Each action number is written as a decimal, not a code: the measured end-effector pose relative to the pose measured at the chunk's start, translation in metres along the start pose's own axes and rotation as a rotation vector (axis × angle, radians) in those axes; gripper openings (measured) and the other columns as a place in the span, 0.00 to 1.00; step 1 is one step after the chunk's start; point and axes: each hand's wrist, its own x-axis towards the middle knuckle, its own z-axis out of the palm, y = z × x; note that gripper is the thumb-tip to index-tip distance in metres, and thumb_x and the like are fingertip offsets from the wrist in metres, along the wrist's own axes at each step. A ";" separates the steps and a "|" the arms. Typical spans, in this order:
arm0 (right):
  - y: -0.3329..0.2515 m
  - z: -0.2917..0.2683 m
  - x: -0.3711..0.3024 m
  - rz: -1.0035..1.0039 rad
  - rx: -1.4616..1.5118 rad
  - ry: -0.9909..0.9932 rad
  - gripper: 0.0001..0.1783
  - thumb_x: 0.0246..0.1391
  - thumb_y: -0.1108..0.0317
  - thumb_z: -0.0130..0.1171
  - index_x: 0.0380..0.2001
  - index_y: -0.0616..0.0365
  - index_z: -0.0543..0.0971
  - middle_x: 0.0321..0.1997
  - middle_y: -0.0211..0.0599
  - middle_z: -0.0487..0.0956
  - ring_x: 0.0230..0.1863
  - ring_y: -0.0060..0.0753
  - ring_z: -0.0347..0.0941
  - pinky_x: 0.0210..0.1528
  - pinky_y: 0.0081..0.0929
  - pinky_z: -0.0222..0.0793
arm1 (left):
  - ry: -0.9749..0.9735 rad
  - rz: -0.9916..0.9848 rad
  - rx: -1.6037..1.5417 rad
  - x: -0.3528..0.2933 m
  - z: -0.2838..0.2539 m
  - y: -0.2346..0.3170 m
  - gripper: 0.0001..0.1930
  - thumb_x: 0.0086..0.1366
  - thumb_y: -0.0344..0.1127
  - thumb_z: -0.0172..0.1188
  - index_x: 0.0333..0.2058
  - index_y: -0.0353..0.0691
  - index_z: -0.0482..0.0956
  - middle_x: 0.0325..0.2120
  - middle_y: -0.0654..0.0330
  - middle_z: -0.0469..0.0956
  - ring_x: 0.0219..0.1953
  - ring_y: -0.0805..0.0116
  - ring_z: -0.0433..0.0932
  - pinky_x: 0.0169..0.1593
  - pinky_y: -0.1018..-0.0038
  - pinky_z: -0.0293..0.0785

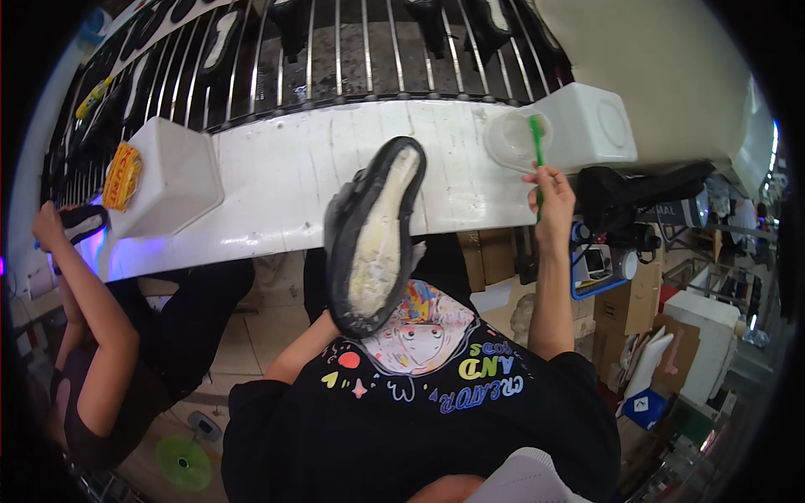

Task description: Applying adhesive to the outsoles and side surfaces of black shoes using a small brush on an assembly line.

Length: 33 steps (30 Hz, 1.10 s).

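A black shoe [376,230] is held bottom up in front of my chest, toe toward me, its pale underside rough and bare of any outsole. My left hand [325,329] supports it from beneath; most of that hand and its fingers are hidden behind the shoe. In my right hand [553,201], the fingers are closed round the handle of a green toothbrush-like brush [537,138]. The brush head is at a clear round tub [506,151] on the white worktop [277,168], to the right of the shoe.
Beyond the worktop runs a rack of metal rods [340,50] carrying several black shoes. White containers [172,176] [591,126] stand on both sides, a yellow packet [123,176] against the left one. At left, a co-worker's hand [49,225] holds another shoe. A blue basket [595,272] sits at lower right.
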 end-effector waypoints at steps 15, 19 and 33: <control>-0.072 0.077 -0.099 -0.213 -0.206 -0.658 0.05 0.45 0.81 0.62 0.28 0.67 0.79 0.31 0.36 0.77 0.30 0.20 0.71 0.32 0.14 0.64 | 0.060 0.037 0.005 0.012 0.012 0.003 0.42 0.49 0.39 0.70 0.58 0.38 0.54 0.54 0.49 0.63 0.57 0.53 0.65 0.65 0.52 0.48; -0.066 0.083 -0.098 -0.196 -0.316 -0.643 0.02 0.45 0.81 0.63 0.25 0.67 0.79 0.29 0.34 0.77 0.29 0.18 0.70 0.31 0.14 0.62 | 0.071 0.043 0.009 0.015 0.012 0.002 0.43 0.48 0.39 0.71 0.58 0.38 0.54 0.54 0.49 0.63 0.57 0.52 0.65 0.65 0.52 0.48; -0.055 0.079 -0.088 -0.177 -0.333 -0.496 0.05 0.48 0.75 0.64 0.25 0.65 0.80 0.22 0.28 0.75 0.22 0.12 0.64 0.24 0.14 0.58 | 0.064 -0.033 -0.019 0.011 0.018 -0.002 0.43 0.47 0.36 0.70 0.58 0.40 0.53 0.55 0.49 0.63 0.58 0.52 0.64 0.65 0.48 0.42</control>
